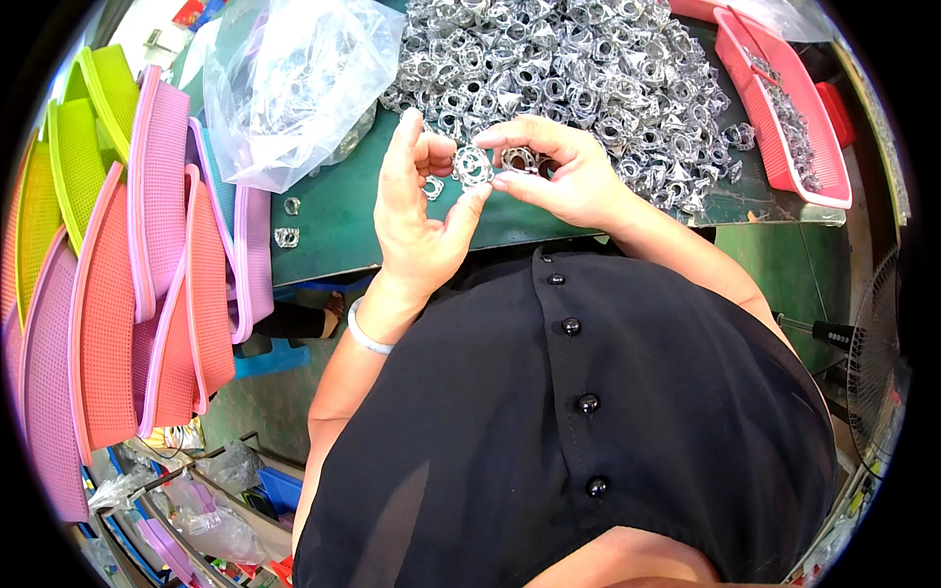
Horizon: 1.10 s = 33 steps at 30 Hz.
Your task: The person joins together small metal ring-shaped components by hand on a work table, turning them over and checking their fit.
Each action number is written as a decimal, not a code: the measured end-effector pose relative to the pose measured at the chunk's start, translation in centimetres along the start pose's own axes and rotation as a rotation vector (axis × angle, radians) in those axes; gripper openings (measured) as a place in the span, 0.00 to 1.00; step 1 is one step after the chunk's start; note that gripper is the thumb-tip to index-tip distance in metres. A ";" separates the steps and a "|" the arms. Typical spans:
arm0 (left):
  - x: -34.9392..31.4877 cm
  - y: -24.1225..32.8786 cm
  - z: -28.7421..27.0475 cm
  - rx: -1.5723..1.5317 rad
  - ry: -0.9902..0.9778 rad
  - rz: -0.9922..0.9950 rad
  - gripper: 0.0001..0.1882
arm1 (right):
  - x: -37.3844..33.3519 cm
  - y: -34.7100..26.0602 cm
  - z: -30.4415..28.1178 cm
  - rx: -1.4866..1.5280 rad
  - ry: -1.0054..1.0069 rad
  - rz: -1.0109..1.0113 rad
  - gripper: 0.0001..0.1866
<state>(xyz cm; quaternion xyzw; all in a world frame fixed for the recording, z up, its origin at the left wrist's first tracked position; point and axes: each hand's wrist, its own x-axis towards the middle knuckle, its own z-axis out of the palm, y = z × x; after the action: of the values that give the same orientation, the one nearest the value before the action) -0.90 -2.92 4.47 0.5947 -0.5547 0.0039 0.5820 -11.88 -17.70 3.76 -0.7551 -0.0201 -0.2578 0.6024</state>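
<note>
A round, silvery openwork metal piece (473,169) is held up between both hands just in front of the pile. My left hand (420,211) grips its near side with the thumb, with its index finger pointing up and the other fingers curled. From the right, my right hand (573,176) pinches the edge with thumb and index finger. A second metal piece (518,160) shows inside the curl of the right fingers; whether it is held or lies behind is unclear. Just beyond the hands, a large heap of similar metal pieces (559,69) covers the green tabletop (333,220).
A clear plastic bag (294,93) with metal pieces sits left of the heap. Two loose pieces lie by the left edge, one being a small ring (286,237). A pink basket (784,127) holds more pieces at right. Stacked coloured baskets (108,343) stand left; a fan (872,343) stands right.
</note>
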 end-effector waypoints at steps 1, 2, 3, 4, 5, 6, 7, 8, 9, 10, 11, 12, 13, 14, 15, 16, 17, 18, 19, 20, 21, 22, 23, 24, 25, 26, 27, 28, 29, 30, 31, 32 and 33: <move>-0.1 0.1 0.1 -0.020 0.013 -0.008 0.41 | -0.2 -0.2 0.1 0.021 0.000 0.041 0.19; 0.1 0.1 0.1 -0.038 0.029 -0.006 0.40 | -0.3 -0.3 0.1 0.042 -0.009 0.085 0.19; 0.2 0.1 0.2 -0.213 0.037 -0.147 0.38 | -0.1 -0.5 -0.1 0.063 -0.022 0.113 0.20; 0.0 0.1 0.5 -0.467 0.094 -0.367 0.31 | 0.0 -0.6 -0.2 0.083 -0.037 0.140 0.20; 0.2 -0.1 0.4 -0.695 0.104 -0.583 0.26 | 0.1 -0.5 -0.2 0.066 -0.001 0.065 0.19; 0.2 -0.3 0.3 -0.924 0.117 -0.801 0.22 | 0.3 -0.1 0.0 0.068 0.052 0.001 0.18; 0.2 -0.6 0.3 -1.114 0.051 -0.861 0.18 | 0.8 -0.2 -0.1 0.012 0.036 -0.065 0.16; 0.1 -0.7 0.3 -1.301 -0.020 -0.920 0.15 | 1.4 -0.4 -0.2 -0.042 0.020 -0.130 0.14; -0.2 -0.6 0.5 -1.393 -0.002 -0.966 0.15 | 1.9 -0.6 0.1 -0.120 0.028 -0.202 0.11; -0.2 -0.4 0.6 -1.486 0.014 -1.013 0.15 | 2.3 -1.4 0.5 -0.189 -0.009 -0.171 0.10; -0.1 -0.4 0.8 -1.608 0.021 -1.000 0.16 | 2.6 -2.2 0.9 -0.236 -0.054 -0.197 0.11; 0.3 -0.2 1.0 -1.605 0.076 -1.060 0.18 | 3.1 -2.9 1.5 -0.284 -0.098 -0.223 0.11; 0.3 -0.4 0.7 -1.682 0.098 -1.027 0.18 | 3.7 -2.7 2.0 -0.407 -0.146 -0.322 0.14; 0.3 -0.4 0.6 -1.762 0.115 -1.000 0.19 | 4.0 -2.5 2.3 -0.471 -0.205 -0.380 0.16; 0.4 -0.1 0.5 -1.686 0.165 -1.048 0.19 | 4.0 -2.6 2.7 -0.433 -0.198 -0.397 0.17; 0.6 0.5 0.4 -1.608 0.215 -1.094 0.18 | 4.0 -2.8 3.1 -0.394 -0.190 -0.415 0.17; 0.6 1.0 0.2 -1.528 0.266 -1.140 0.18 | 4.0 -2.7 3.2 -0.375 -0.202 -0.435 0.19; 0.5 1.1 0.0 -1.484 0.258 -1.133 0.17 | 4.1 -3.1 3.1 -0.358 -0.185 -0.428 0.19; 0.2 1.2 -0.4 -1.440 0.250 -1.125 0.17 | 4.1 -3.6 2.8 -0.341 -0.168 -0.422 0.19; 0.2 1.3 -1.0 -1.393 0.245 -1.117 0.16 | 4.2 -4.0 2.5 -0.321 -0.152 -0.417 0.18; 0.4 1.4 -2.5 -1.474 0.073 -1.065 0.15 | 4.0 -3.6 1.8 -0.323 -0.154 -0.374 0.19; 1.2 1.9 -3.9 -1.463 0.038 -1.044 0.15 | 4.1 -3.8 1.0 -0.345 -0.134 -0.379 0.17; 2.4 3.1 -5.2 -1.356 0.047 -0.937 0.16 | 3.8 -3.7 0.3 -0.347 -0.103 -0.343 0.16; 3.5 3.5 -6.8 -1.357 0.081 -0.850 0.16 | 3.5 -3.5 -0.3 -0.344 -0.072 -0.309 0.14; 4.5 3.6 -8.6 -1.337 0.136 -0.738 0.16 | 3.3 -3.3 -1.0 -0.337 -0.046 -0.305 0.12; 6.0 3.5 -10.1 -1.275 0.173 -0.642 0.14 | 2.9 -3.1 -1.6 -0.270 -0.022 -0.217 0.12; 7.5 3.2 -11.6 -1.232 0.171 -0.556 0.13 | 2.7 -3.0 -2.1 -0.256 -0.014 -0.209 0.12; 9.0 2.8 -13.0 -1.109 0.209 -0.497 0.13 | 2.6 -2.8 -2.7 -0.246 -0.002 -0.197 0.11; 10.6 1.8 -14.2 -0.949 0.327 -0.422 0.12 | 2.5 -2.8 -3.1 -0.272 0.006 -0.195 0.11; 12.1 0.3 -15.7 -0.738 0.463 -0.375 0.11 | 2.5 -2.9 -3.3 -0.293 0.009 -0.195 0.11; 13.5 -1.7 -17.4 -0.617 0.553 -0.358 0.10 | 2.5 -3.1 -3.5 -0.317 0.004 -0.184 0.11; 14.6 -2.7 -17.9 -0.476 0.624 -0.451 0.14 | 2.5 -3.3 -3.8 -0.385 -0.011 -0.168 0.11; 15.6 -3.9 -17.9 -0.324 0.638 -0.532 0.16 | 2.6 -3.2 -4.1 -0.462 -0.042 -0.154 0.12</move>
<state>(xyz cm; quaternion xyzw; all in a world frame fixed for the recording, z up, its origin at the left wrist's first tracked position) 19.16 -1.81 17.65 0.5869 -0.1686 -0.0496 0.7904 -12.27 -21.36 8.26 -0.8742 -0.0305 -0.2849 0.3920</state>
